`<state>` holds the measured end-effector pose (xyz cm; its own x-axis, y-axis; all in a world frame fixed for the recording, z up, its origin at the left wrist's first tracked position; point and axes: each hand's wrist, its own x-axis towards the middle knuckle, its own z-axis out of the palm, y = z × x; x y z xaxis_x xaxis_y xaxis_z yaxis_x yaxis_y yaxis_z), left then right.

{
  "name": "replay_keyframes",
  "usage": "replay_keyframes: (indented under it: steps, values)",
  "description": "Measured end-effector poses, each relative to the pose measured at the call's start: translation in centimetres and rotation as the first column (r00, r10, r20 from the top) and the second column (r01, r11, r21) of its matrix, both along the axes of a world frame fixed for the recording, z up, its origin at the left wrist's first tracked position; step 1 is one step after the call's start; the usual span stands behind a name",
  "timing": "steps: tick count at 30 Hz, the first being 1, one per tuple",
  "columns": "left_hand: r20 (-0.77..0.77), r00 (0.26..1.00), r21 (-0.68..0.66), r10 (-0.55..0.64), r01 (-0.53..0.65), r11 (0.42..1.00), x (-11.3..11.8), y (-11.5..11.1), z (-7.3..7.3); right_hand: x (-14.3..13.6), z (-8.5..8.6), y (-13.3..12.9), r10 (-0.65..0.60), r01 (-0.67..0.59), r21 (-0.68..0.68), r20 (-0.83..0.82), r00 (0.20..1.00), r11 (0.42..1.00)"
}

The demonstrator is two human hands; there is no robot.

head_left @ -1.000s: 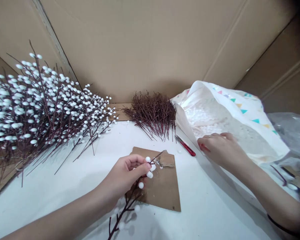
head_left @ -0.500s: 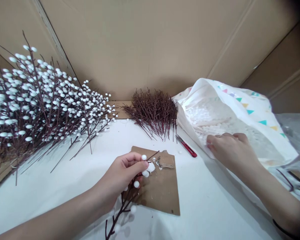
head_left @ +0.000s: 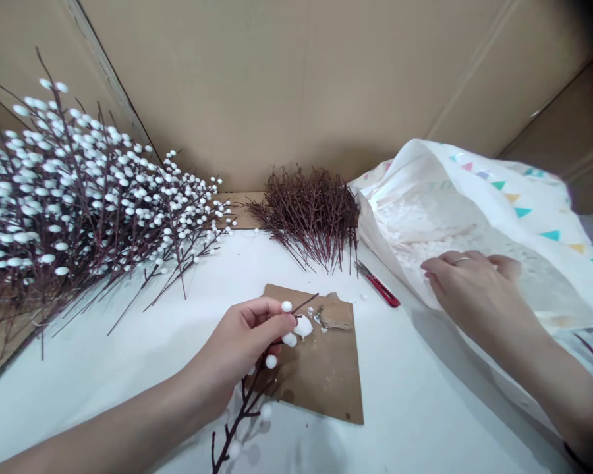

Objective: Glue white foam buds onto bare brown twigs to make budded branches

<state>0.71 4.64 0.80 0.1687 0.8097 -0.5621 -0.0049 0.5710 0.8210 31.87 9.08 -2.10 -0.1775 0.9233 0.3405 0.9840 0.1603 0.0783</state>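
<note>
My left hand (head_left: 257, 336) pinches a dark brown twig (head_left: 240, 418) carrying several white balls, above a square of brown cardboard (head_left: 326, 375). On the cardboard, close to the fingertips, lies a blob of white paste (head_left: 303, 326). At the right, my right hand (head_left: 469, 283) reaches into the mouth of a white bag (head_left: 534, 276) with coloured triangles, over a heap of small white balls (head_left: 420, 247). Its fingers are bent downward, and their tips are partly hidden, so whether they hold a ball cannot be made out.
A large bunch of white-balled branches (head_left: 93, 191) fills the left side. Bare brown twigs (head_left: 313, 214) lie in a pile at the back centre. A red-handled cutter (head_left: 379, 286) lies between them and the bag. Cardboard walls (head_left: 257, 85) stand behind.
The view has shifted slightly, moving the bag and cutter rightward in the picture. My right hand is turned differently and sits further over the bag's mouth. My left hand keeps its hold on the twig.
</note>
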Motion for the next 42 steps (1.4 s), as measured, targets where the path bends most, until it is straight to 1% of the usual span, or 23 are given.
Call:
replay_keyframes:
  steps: [2, 4, 5, 6, 7, 9, 10, 12, 14, 19, 27, 31, 38, 42]
  values:
    - [-0.010, 1.000, 0.005, 0.008, -0.008, 1.000, 0.0, 0.0, -0.1, -1.0, 0.4, -0.4, 0.014, -0.011, 0.076, -0.041, 0.999, 0.997]
    - [-0.018, 1.000, 0.013, 0.010, -0.010, 1.000, 0.1, 0.0, -0.3, -3.0, 1.1, -1.4, 0.101, -0.076, 0.154, -0.164, 0.981, 0.985]
    - [-0.022, 1.000, 0.012, 0.005, -0.005, 1.000, 0.1, -0.1, -0.4, -4.2, 1.4, -1.9, 0.234, -0.180, 0.179, -0.349, 0.908, 0.967]
    - [-0.031, 1.000, 0.011, -0.002, 0.002, 1.000, 0.1, -0.1, -0.5, -5.5, 1.8, -2.5, 0.331, -0.274, 0.185, -0.515, 0.791, 0.944]
    - [-0.040, 0.999, 0.014, -0.009, 0.010, 1.000, 0.1, -0.1, -0.6, -6.8, 2.1, -3.1, 0.413, -0.362, 0.213, -0.613, 0.674, 0.907]
    - [-0.050, 0.999, 0.035, -0.017, 0.019, 0.999, 0.2, -0.2, -0.7, -9.1, 2.4, -3.8, 0.528, -0.508, 0.262, -0.686, 0.500, 0.821]
    - [-0.050, 0.999, 0.051, -0.018, 0.021, 0.998, 0.2, -0.2, -0.8, -10.0, 2.5, -3.9, 0.561, -0.548, 0.282, -0.697, 0.447, 0.787]
    - [-0.047, 0.999, 0.074, -0.020, 0.024, 0.997, 0.3, -0.3, -0.8, -11.2, 2.3, -3.8, 0.600, -0.594, 0.304, -0.695, 0.396, 0.744]
    - [-0.041, 0.999, 0.074, -0.025, 0.028, 0.997, 0.4, -0.3, -0.7, -11.8, 1.8, -3.3, 0.620, -0.609, 0.320, -0.689, 0.376, 0.726]
    - [-0.016, 0.999, 0.036, -0.036, 0.037, 0.999, 0.7, -0.3, -0.3, -12.1, 0.7, -2.7, 0.635, -0.630, 0.327, -0.687, 0.354, 0.704]
    - [0.038, 0.999, 0.017, -0.021, 0.021, 1.000, 0.7, -0.6, -0.2, -12.4, 0.4, -2.8, 0.647, -0.629, 0.344, -0.680, 0.345, 0.697]
    - [0.048, 0.999, 0.016, -0.017, 0.016, 1.000, 0.7, -0.7, -0.3, -12.6, 0.0, -2.8, 0.664, -0.612, 0.384, -0.672, 0.328, 0.691]
    - [0.094, 0.995, -0.006, -0.012, 0.013, 1.000, 0.6, -0.6, -0.3, -13.0, -0.4, -3.0, 0.641, -0.542, 0.421, -0.699, 0.317, 0.727]
    - [0.128, 0.991, 0.004, -0.025, 0.025, 1.000, 0.6, -0.8, -0.4, -13.2, -0.4, -3.1, 0.633, -0.528, 0.429, -0.715, 0.298, 0.733]
